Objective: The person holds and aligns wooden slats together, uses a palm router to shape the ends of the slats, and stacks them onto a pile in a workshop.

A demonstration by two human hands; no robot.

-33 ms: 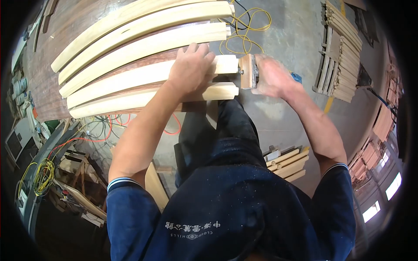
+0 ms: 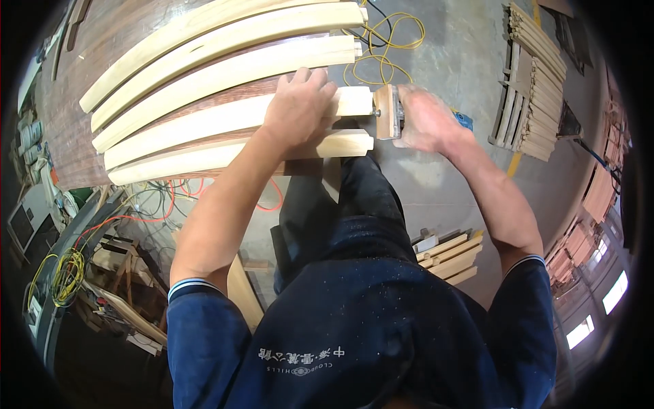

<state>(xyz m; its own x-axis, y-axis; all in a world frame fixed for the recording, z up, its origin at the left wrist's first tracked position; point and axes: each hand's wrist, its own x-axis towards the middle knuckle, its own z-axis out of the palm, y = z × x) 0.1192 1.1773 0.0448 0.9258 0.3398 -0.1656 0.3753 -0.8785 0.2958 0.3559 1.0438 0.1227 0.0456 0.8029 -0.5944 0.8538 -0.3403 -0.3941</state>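
My left hand (image 2: 300, 109) lies over a pale curved wooden strip (image 2: 204, 128), its fingers bent across the far side and the thumb hidden. The strip's right end sticks out past the table edge. Against that end, my right hand (image 2: 428, 120) grips a handheld power tool (image 2: 387, 112) that looks like a trim router. A flat wooden base plate faces the strip, with a small metal bit close to the strip's end. Most of the tool's body is behind my hand; a blue part shows past the wrist. A nearer wooden strip (image 2: 349, 143) lies beside my left hand.
Several more curved strips (image 2: 225, 67) lie farther back on the brown wooden table (image 2: 75, 153). Yellow cord (image 2: 388, 65) coils on the floor beyond. Stacked wood pieces (image 2: 541, 102) stand at the right, others (image 2: 453, 258) by my legs. Cables (image 2: 68, 276) hang at lower left.
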